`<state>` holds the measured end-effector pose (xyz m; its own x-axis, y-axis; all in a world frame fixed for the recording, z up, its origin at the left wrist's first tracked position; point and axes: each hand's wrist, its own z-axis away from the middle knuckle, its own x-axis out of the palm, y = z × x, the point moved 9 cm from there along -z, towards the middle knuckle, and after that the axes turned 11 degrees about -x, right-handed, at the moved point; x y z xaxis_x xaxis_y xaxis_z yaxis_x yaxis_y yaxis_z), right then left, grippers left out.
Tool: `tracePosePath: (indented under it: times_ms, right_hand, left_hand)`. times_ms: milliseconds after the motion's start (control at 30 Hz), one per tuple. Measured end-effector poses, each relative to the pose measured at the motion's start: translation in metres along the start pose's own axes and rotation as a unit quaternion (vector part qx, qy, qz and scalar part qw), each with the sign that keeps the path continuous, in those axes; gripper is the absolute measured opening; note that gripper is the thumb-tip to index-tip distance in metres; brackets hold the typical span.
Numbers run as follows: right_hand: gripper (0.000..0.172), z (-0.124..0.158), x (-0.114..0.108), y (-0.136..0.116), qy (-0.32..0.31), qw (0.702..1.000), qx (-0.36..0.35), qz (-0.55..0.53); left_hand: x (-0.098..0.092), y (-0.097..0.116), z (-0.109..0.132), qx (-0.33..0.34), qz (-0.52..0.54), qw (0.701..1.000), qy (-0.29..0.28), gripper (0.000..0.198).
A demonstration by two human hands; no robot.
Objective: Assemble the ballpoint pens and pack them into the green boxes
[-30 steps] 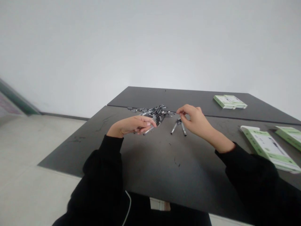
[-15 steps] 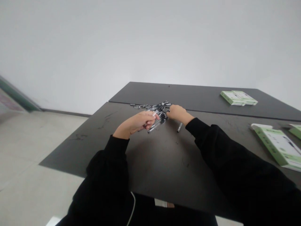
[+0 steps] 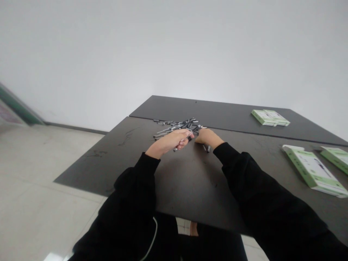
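Two dark grey worktop panels (image 3: 223,116) meet at a thin seam, with a white wall (image 3: 174,54) behind and a pale tiled floor (image 3: 40,174) off to the left. Green-and-white flat boxes sit on the right side: a pair (image 3: 270,117) on the far panel, one larger box (image 3: 315,170) on the near panel, and another box (image 3: 334,157) cut off by the frame edge. Both arms come in from the bottom in black sleeves (image 3: 130,203); a thin white cord (image 3: 154,235) hangs near the body.

Loose pile of slim black-and-silver pens (image 3: 176,126) lies at the seam, mid-worktop, pens crossed at mixed angles, silver parts glinting. Left hand (image 3: 170,142) is curled closed around a few pens, with one pen (image 3: 186,138) sticking out past the fingers toward the other hand. Right hand (image 3: 208,137) sits knuckles-up just beside it at the pile's near edge, fingers curled down and hidden, so cannot tell if it is pinching anything. Pen ends (image 3: 206,148) show just below the right hand.
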<state>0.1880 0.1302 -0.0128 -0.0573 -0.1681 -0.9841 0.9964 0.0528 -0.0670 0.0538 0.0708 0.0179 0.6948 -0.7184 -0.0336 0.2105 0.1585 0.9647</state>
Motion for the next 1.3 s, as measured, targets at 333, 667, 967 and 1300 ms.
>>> tracePosePath:
  times_ms: [333,667,967,1300]
  right_hand:
    - [0.033,0.068,-0.045,0.023,0.049,0.995,-0.007,-0.084]
    - [0.029,0.133,-0.056,0.073,0.322,0.766,-0.078,-0.550]
    - [0.039,0.150,-0.075,0.046,0.385,0.729,-0.163,-0.542]
    - [0.041,0.150,-0.072,0.046,0.370,0.716,-0.184,-0.563]
  left_hand:
    - [0.010,-0.009,-0.006,-0.010,0.008,0.999,-0.031,0.010]
    - [0.037,-0.001,0.000,0.043,-0.027,0.993,-0.105,0.023]
    - [0.054,-0.004,-0.001,0.054,-0.042,0.989,-0.130,0.028]
    - [0.055,-0.007,-0.002,0.044,-0.032,0.988,-0.145,0.026]
